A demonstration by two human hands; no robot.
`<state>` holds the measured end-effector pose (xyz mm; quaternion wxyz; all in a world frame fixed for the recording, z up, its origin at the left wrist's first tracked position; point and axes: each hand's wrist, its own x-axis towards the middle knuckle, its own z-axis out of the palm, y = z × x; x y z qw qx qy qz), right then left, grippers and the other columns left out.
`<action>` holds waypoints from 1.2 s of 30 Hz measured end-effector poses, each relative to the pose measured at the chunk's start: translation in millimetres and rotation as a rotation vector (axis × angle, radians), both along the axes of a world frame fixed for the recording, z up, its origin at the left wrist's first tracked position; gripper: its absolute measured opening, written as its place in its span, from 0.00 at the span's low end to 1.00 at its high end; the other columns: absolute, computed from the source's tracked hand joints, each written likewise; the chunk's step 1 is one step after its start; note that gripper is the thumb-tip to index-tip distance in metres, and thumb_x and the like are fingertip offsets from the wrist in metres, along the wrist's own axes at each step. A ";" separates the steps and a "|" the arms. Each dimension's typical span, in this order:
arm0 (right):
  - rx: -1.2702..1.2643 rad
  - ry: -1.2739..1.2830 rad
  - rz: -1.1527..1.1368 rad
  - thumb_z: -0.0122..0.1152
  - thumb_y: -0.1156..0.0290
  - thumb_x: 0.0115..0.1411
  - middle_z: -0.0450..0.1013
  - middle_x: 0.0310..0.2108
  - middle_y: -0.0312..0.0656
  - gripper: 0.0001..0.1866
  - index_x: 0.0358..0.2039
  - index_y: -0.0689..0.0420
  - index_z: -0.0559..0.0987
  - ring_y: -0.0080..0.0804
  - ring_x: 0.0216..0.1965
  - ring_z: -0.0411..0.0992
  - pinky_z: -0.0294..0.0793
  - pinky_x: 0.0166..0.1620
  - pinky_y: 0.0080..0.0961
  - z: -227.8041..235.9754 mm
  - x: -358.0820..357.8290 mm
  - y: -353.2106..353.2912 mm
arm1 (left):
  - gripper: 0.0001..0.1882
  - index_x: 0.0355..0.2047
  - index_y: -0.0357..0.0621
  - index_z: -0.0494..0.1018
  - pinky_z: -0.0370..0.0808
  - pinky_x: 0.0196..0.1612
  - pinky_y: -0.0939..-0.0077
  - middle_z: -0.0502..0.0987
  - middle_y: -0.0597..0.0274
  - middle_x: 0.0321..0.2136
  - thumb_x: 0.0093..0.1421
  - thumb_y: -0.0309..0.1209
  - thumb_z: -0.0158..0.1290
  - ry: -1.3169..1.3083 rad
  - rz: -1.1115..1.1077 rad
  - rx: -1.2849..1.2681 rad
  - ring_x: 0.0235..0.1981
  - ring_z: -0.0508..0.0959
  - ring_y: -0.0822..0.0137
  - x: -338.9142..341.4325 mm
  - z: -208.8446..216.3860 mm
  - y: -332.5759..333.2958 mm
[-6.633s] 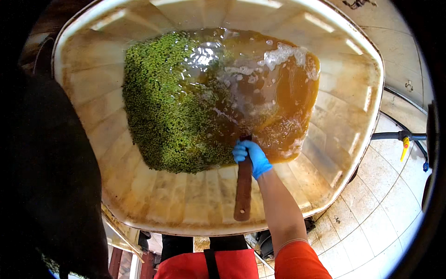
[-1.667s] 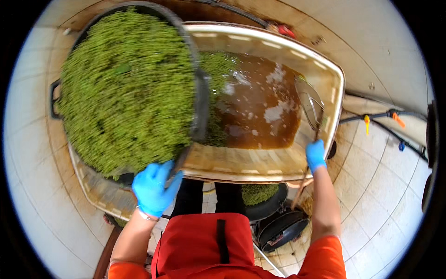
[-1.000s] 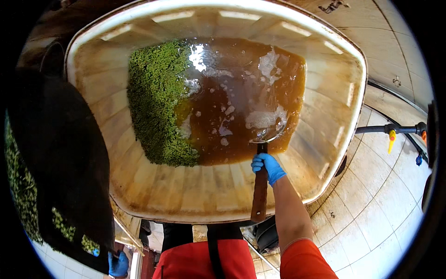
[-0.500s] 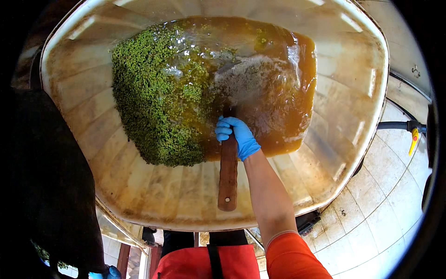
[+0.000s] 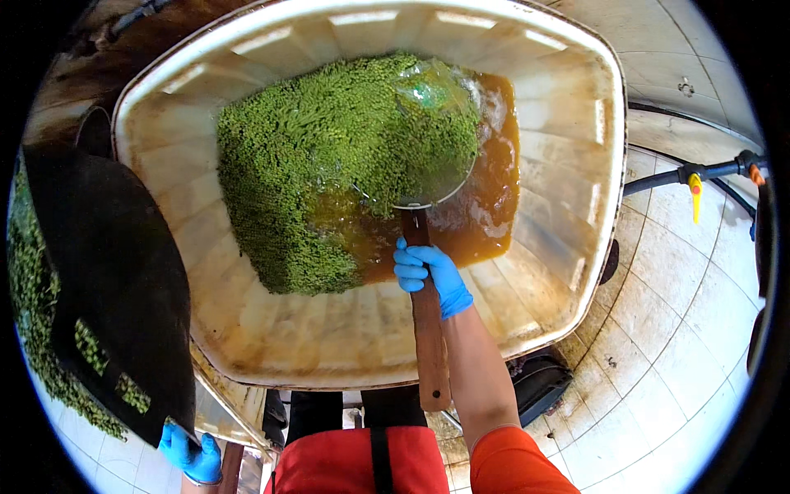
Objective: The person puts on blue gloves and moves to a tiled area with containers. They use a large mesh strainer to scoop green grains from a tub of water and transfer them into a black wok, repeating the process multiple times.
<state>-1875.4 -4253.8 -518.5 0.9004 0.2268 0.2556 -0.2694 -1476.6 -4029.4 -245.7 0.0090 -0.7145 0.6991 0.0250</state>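
My right hand (image 5: 432,276), in a blue glove, is closed round the brown wooden handle (image 5: 429,354) of a metal-rimmed strainer. Its round bowl (image 5: 448,196) lies level with the liquid, heaped with small green berries (image 5: 280,181). These berries also cover the left and far parts of the brown liquid (image 5: 494,230) in a big whitish tub (image 5: 271,337). At the lower left, my left hand (image 5: 191,454), also gloved in blue, has its fingers curled over the edge of a large black basket (image 5: 123,263). More green berries show through slots in that basket and beyond its side.
A dark hose with a yellow-handled valve (image 5: 695,198) runs along the right, above a stained tiled floor (image 5: 658,313). Below the tub's right rim lies a black object (image 5: 539,383). A second pale tub edge (image 5: 226,403) shows at the lower left.
The strainer bowl has come up out of the liquid, full of green berries. The black basket has tilted, exposing berries at its side, and more of my left hand shows.
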 end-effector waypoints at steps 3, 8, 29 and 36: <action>-0.036 0.009 -0.011 0.49 0.74 0.60 0.55 0.19 0.27 0.08 0.41 0.54 0.71 0.16 0.17 0.52 0.49 0.18 0.16 28.0 -1.9 13.8 | 0.24 0.48 0.36 0.68 0.65 0.46 0.57 0.70 0.45 0.45 0.54 0.37 0.56 0.118 0.090 0.143 0.44 0.70 0.46 -3.2 6.7 -6.0; -0.053 0.179 0.043 0.51 0.73 0.60 0.55 0.19 0.27 0.07 0.40 0.53 0.69 0.15 0.17 0.53 0.51 0.18 0.16 99.7 -5.0 37.7 | 0.13 0.31 0.38 0.70 0.62 0.28 0.65 0.65 0.54 0.24 0.53 0.35 0.55 0.363 0.227 0.099 0.26 0.66 0.55 -36.9 12.2 -59.6; -0.062 0.421 0.245 0.54 0.79 0.56 0.59 0.21 0.32 0.11 0.39 0.54 0.68 0.21 0.17 0.56 0.57 0.20 0.21 275.1 -8.2 126.1 | 0.29 0.44 0.39 0.70 0.74 0.38 0.65 0.72 0.51 0.42 0.48 0.44 0.63 0.568 0.237 0.286 0.39 0.76 0.52 -202.1 -11.8 -277.8; 0.038 0.599 0.336 0.52 0.79 0.53 0.57 0.18 0.31 0.07 0.29 0.54 0.65 0.21 0.16 0.56 0.57 0.19 0.21 239.7 6.6 99.8 | 0.10 0.33 0.42 0.71 0.74 0.32 0.72 0.77 0.61 0.35 0.53 0.30 0.60 1.284 0.606 0.209 0.31 0.77 0.68 -180.9 -44.5 -223.1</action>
